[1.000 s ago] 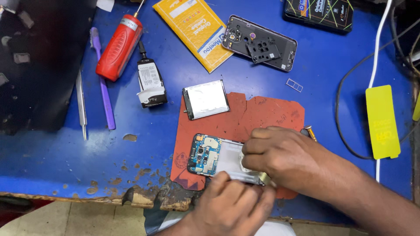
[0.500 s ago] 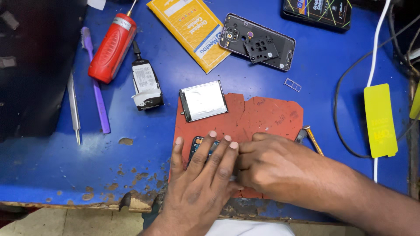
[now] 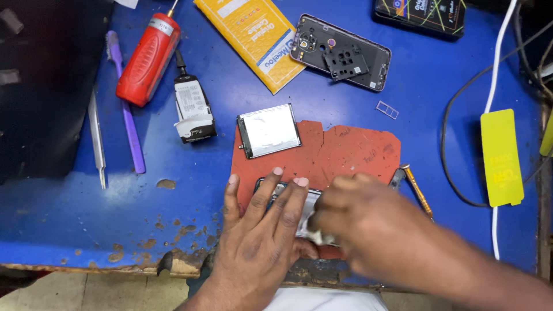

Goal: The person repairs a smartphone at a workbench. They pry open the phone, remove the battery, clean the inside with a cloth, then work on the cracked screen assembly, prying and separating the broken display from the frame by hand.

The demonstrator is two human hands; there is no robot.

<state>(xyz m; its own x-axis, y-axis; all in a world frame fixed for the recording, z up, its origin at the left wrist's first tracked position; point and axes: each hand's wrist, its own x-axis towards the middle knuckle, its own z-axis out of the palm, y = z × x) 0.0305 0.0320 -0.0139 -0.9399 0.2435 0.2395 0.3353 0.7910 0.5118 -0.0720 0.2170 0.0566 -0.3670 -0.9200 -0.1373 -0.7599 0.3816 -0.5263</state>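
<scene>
My left hand [image 3: 262, 239] lies flat, fingers spread, pinning the opened phone [image 3: 288, 198] on the red mat [image 3: 345, 150]. My right hand [image 3: 368, 230], blurred, fingers pinched on a small pale wad [image 3: 317, 236], touches it.

We see an opened phone [image 3: 288, 198] lying flat on a red mat [image 3: 345, 150] near the desk's front edge, its inner side facing up. Only its dark upper-left corner and a strip of pale metal show between our hands; the rest is hidden. A scrap of pale material [image 3: 314, 235] lies against its lower part, blurred.
</scene>
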